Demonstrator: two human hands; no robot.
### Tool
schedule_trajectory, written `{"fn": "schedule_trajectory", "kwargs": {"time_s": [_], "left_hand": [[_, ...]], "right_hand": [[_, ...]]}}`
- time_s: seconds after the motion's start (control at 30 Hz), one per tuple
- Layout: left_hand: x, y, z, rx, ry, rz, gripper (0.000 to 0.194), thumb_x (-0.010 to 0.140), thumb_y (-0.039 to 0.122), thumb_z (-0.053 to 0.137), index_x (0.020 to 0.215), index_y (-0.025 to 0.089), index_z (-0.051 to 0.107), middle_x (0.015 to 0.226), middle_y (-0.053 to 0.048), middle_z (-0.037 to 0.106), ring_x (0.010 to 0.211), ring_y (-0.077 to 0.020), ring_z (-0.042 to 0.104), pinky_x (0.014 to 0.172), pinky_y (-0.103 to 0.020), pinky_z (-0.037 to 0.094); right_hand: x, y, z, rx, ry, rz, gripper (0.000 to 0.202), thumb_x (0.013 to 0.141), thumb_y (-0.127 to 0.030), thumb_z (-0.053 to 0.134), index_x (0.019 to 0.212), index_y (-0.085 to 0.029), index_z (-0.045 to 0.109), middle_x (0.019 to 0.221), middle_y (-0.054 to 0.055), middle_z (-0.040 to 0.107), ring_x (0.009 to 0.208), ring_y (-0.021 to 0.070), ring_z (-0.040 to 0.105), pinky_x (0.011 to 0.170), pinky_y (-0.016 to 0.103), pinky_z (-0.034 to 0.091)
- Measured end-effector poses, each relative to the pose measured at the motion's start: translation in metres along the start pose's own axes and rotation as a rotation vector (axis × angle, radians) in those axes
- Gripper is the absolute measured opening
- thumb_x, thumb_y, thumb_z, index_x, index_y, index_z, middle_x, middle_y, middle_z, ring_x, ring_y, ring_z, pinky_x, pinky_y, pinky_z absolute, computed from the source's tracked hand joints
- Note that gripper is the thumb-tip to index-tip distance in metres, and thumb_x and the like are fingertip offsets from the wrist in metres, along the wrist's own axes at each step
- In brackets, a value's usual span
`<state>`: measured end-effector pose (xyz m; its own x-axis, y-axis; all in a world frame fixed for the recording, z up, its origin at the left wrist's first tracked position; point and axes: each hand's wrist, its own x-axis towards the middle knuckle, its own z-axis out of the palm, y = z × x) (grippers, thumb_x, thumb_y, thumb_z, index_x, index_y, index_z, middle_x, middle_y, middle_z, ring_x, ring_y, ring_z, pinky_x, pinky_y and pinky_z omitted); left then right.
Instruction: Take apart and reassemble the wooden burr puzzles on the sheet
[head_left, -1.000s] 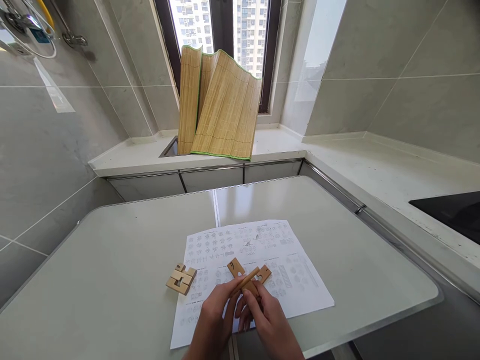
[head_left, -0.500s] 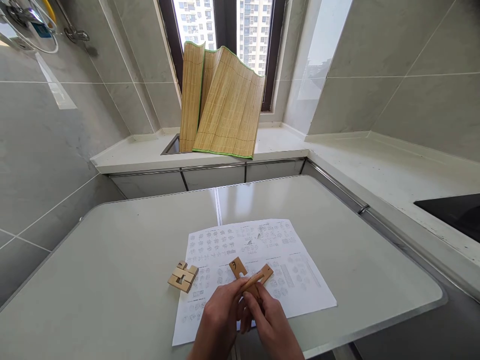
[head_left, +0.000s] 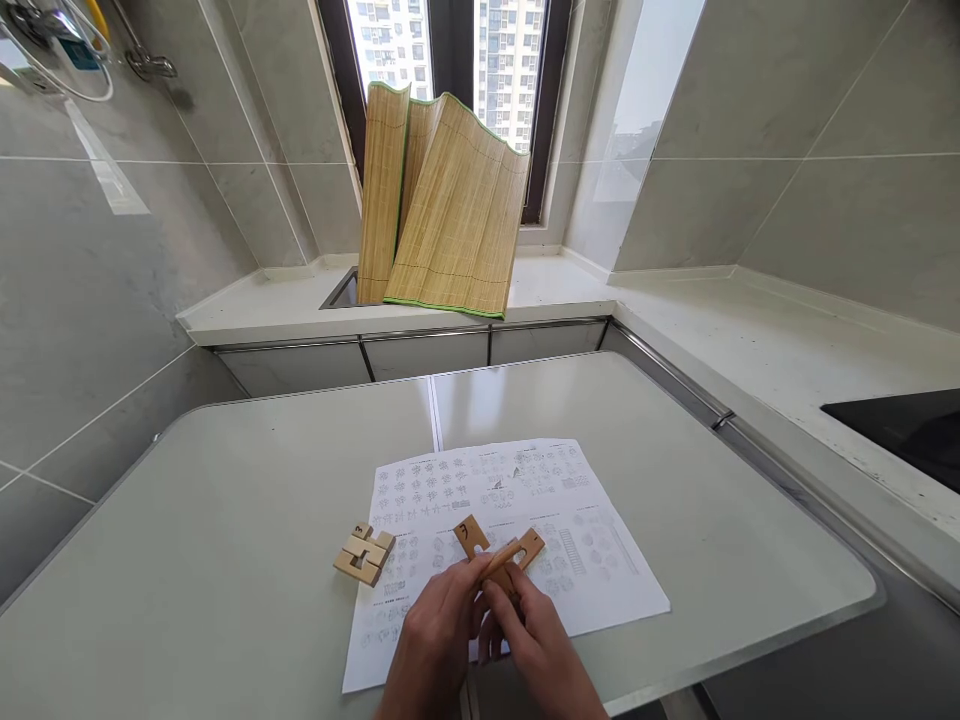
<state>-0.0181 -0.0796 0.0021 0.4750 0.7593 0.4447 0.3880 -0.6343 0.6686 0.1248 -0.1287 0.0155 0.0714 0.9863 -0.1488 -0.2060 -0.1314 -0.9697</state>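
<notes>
Wooden puzzle pieces (head_left: 531,547) are held between my two hands over the printed sheet (head_left: 600,590). One flat piece (head_left: 470,535) with a dark mark points up to the left, another up to the right, and a slim rod-like piece lies slantwise across them. My left hand (head_left: 442,620) is closed, its thumb and fingertips on the slim piece. My right hand (head_left: 536,635) pinches the lower part of the pieces, where fingers hide how they join. Left of my hands, a small assembled wooden puzzle (head_left: 364,554) marked 3 rests partly on the sheet's edge.
The pale folding table (head_left: 225,520) has a seam down its middle. Behind it runs a white ledge (head_left: 277,310) with a bamboo mat (head_left: 457,220) standing before the window. A counter with a black panel (head_left: 907,430) lies to the right.
My hands and the wooden pieces keep nearly the same pose, with only a slight shift of the fingers. The whole view has moved a little.
</notes>
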Motion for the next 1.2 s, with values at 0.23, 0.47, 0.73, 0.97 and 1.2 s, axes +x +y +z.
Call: {"fn": "schedule_trajectory", "kwargs": {"time_s": [0.23, 0.47, 0.73, 0.97, 1.2], "left_hand": [[0.015, 0.004, -0.010, -0.389, -0.009, -0.435, 0.054, 0.101, 0.052, 0.057, 0.146, 0.025, 0.047, 0.134, -0.013, 0.073, 0.126, -0.0298, 0.069, 0.106, -0.043, 0.057], [0.058, 0.006, -0.008, -0.681, -0.102, -0.630, 0.049, 0.097, 0.062, 0.057, 0.104, 0.017, 0.074, 0.114, -0.010, 0.081, 0.111, -0.0307, 0.075, 0.103, -0.041, 0.055], [0.072, -0.029, 0.003, -0.808, -0.010, -0.631, 0.053, 0.094, 0.063, 0.063, 0.113, 0.014, 0.073, 0.121, -0.015, 0.078, 0.118, -0.0339, 0.072, 0.094, -0.043, 0.061], [0.075, -0.042, 0.005, -0.753, -0.022, -0.536, 0.045, 0.095, 0.059, 0.063, 0.109, 0.018, 0.075, 0.112, -0.010, 0.081, 0.118, -0.0321, 0.071, 0.107, -0.045, 0.052], [0.073, -0.041, 0.002, -0.735, -0.051, -0.490, 0.042, 0.098, 0.056, 0.058, 0.106, 0.017, 0.074, 0.114, -0.010, 0.080, 0.117, -0.0299, 0.071, 0.107, -0.040, 0.050]], "right_hand": [[0.010, 0.002, -0.010, 0.064, -0.010, 0.014, 0.054, 0.099, -0.068, 0.054, 0.116, -0.017, 0.059, 0.070, 0.000, 0.064, 0.057, 0.0158, 0.060, 0.059, 0.029, 0.048], [0.024, 0.001, -0.005, -0.064, -0.037, -0.059, 0.055, 0.100, -0.070, 0.050, 0.113, -0.017, 0.059, 0.079, 0.004, 0.070, 0.054, 0.0153, 0.061, 0.054, 0.028, 0.048], [0.010, 0.015, -0.046, -0.745, 0.430, -0.296, 0.039, 0.099, -0.049, 0.062, 0.129, -0.024, 0.058, 0.127, 0.013, 0.067, 0.118, 0.0330, 0.063, 0.099, 0.048, 0.053], [0.012, 0.046, -0.051, -0.976, 0.431, -0.366, 0.065, 0.090, -0.045, 0.074, 0.145, -0.025, 0.047, 0.141, 0.014, 0.058, 0.134, 0.0382, 0.051, 0.111, 0.057, 0.045], [0.014, 0.036, -0.044, -0.815, 0.508, -0.286, 0.066, 0.083, -0.042, 0.078, 0.140, -0.023, 0.053, 0.137, 0.014, 0.063, 0.129, 0.0375, 0.057, 0.110, 0.055, 0.047]]}}
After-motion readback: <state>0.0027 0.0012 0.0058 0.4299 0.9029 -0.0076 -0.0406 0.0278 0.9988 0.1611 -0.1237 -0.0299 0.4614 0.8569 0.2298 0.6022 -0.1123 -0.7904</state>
